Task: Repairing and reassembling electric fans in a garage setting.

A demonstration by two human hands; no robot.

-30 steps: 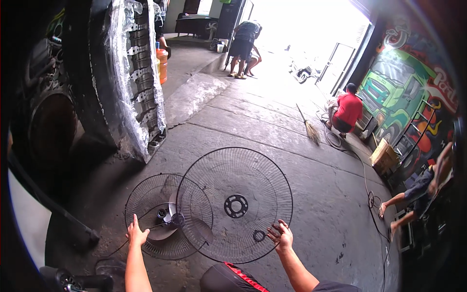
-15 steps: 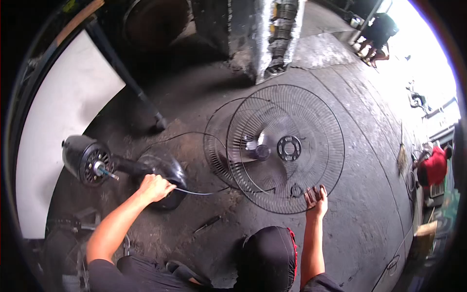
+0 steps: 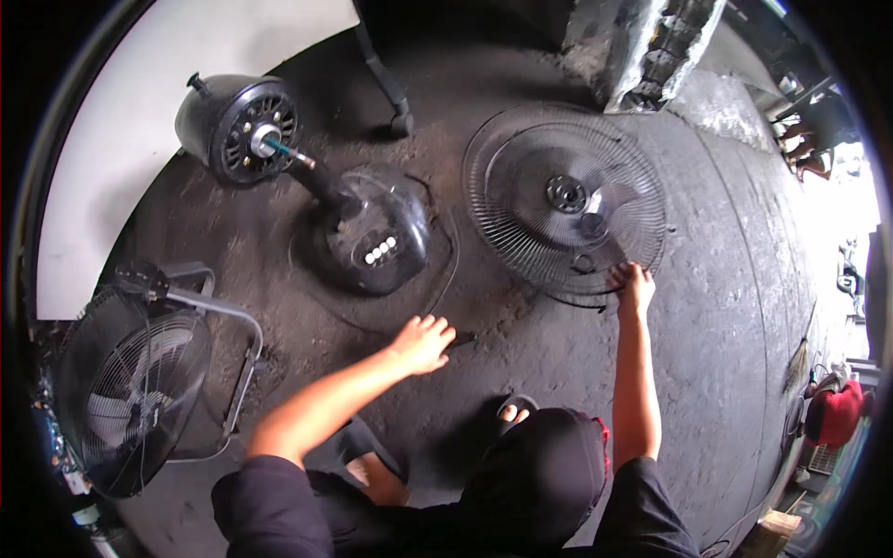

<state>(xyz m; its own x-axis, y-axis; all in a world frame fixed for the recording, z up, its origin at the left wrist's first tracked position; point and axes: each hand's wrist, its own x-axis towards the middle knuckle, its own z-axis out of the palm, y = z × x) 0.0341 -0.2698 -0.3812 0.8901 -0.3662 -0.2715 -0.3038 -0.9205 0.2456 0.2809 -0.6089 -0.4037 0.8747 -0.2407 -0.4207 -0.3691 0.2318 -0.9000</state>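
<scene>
My right hand [image 3: 633, 286] grips the near rim of a round black wire fan guard [image 3: 521, 232], which lies on the floor over fan blades [image 3: 623, 206]. My left hand [image 3: 424, 345] is over the floor with its fingers apart, holding nothing I can see. Close to its fingertips lies a dark, slim tool [image 3: 462, 340], perhaps a screwdriver. Beyond it stands a black fan base [image 3: 395, 219] with several white buttons. A thin dark cable or wire [image 3: 455, 270] curves around the base. The bare fan motor [image 3: 233, 126], its shaft exposed, leans left on the stand.
Another fan [image 3: 139, 400] in a metal frame stands at the left. A white panel [image 3: 102, 205] with a caster leg [image 3: 400, 121] is behind the motor. A worn pillar [image 3: 651, 56] rises at the back. A broom [image 3: 798, 367] and red cloth [image 3: 831, 414] are at the right.
My left hand has let go of the thin wire and moved right, away from the fan base. My right hand stays on the guard's rim. The whole view has shifted, bringing the left fan into sight.
</scene>
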